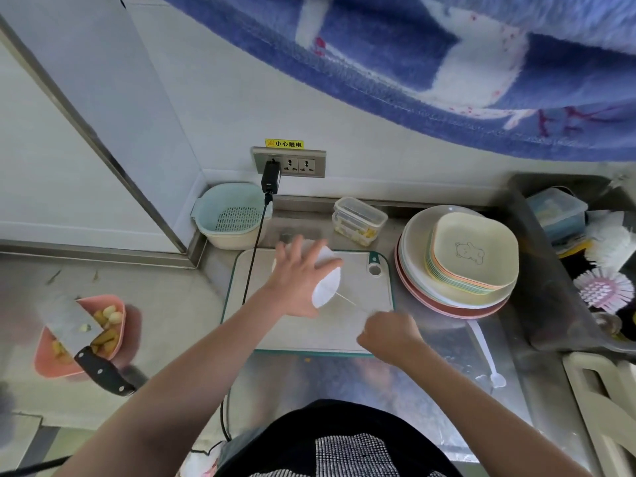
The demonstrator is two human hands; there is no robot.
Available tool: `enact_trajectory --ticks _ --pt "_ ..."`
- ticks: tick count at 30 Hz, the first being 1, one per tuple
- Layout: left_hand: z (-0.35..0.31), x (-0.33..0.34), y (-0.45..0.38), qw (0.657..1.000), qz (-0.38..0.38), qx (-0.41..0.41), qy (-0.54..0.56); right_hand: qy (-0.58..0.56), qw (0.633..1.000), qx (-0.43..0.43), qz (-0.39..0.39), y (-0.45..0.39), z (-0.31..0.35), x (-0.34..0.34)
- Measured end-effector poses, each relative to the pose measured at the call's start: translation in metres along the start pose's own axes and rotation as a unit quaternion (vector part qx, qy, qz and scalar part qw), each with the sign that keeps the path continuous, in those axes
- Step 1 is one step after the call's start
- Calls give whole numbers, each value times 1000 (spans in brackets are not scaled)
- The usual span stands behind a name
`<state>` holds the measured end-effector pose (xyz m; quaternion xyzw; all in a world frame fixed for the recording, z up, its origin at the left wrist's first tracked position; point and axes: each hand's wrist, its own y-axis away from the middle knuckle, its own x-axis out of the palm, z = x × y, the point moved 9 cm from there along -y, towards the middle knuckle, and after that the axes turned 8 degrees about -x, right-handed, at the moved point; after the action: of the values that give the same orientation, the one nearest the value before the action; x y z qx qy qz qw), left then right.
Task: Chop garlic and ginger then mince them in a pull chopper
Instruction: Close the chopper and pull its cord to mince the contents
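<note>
A big blue and white towel [447,56] hung across the top. Under it lay a shiny metal counter [344,383]. A white cutting board [344,325] with a green edge sat in the middle of the counter. To its right stood a stack of plates [461,266]. At the back left was a pale green strainer basket [230,215], and a clear box [358,220] sat behind the board. A pink bowl [44,359] holding garlic and ginger pieces [106,325] sat far to the left, with a cleaver [74,323] resting across it.

The white pull chopper [327,284] sat on the board. The left hand [296,280] pressed down flat on its lid with fingers spread wide. The right hand [389,333] was curled tight near the front right of the board, gripping the end of the thin pull cord [351,301]. The cord ran straight from the chopper to that fist.
</note>
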<state>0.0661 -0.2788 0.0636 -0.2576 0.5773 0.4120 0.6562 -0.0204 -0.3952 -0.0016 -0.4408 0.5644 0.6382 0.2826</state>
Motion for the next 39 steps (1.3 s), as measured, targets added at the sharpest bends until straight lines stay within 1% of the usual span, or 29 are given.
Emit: enact_trajectory --ticks 2,4,6,9,13,15,17,19,22,23,26,27,29,31,33,36,39 --pt "-22 0 4 999 -1 35 6 -15 999 -31 -36 -14 21 -25" --pt "-40 -2 8 998 -12 62 1 -3 995 -63 -78 -21 35 -45" --pt "-45 -3 10 997 -22 75 -8 8 993 -75 -93 -22 41 -49" --pt "-42 -3 12 996 -39 74 -29 33 996 -69 -48 -20 39 -32" --pt "-30 -1 9 998 -28 51 -34 28 999 -19 21 -9 11 0" --pt "-11 -3 5 999 -26 19 -21 30 997 14 64 6 -16 25" --pt "12 -4 2 999 -21 -21 -12 56 992 41 106 22 -41 49" --pt "26 -3 1 999 -15 -48 1 52 989 60 121 30 -57 57" --pt "26 -4 2 996 -2 -72 50 -32 995 71 60 16 -47 25" --pt "18 -5 2 997 -6 -58 45 -48 997 56 32 8 -35 9" --pt "-18 -1 3 999 -14 35 -14 -45 996 -40 -60 -16 20 -43" --pt "-26 1 4 998 -15 51 -19 -46 993 -66 -84 -19 34 -56" --pt "-29 -2 4 999 -25 46 -13 -45 990 -83 -101 -24 44 -64" --pt "-27 -7 5 998 -41 44 -24 -25 994 -67 -87 -25 38 -57" --pt "-27 -10 6 997 -48 48 -42 -35 996 -39 -68 -24 27 -45" --pt "-22 -7 5 999 -35 22 -19 -80 997 7 -16 -20 9 -20" --pt "-19 -2 5 1000 -27 10 -7 -81 995 57 28 -9 -14 0"
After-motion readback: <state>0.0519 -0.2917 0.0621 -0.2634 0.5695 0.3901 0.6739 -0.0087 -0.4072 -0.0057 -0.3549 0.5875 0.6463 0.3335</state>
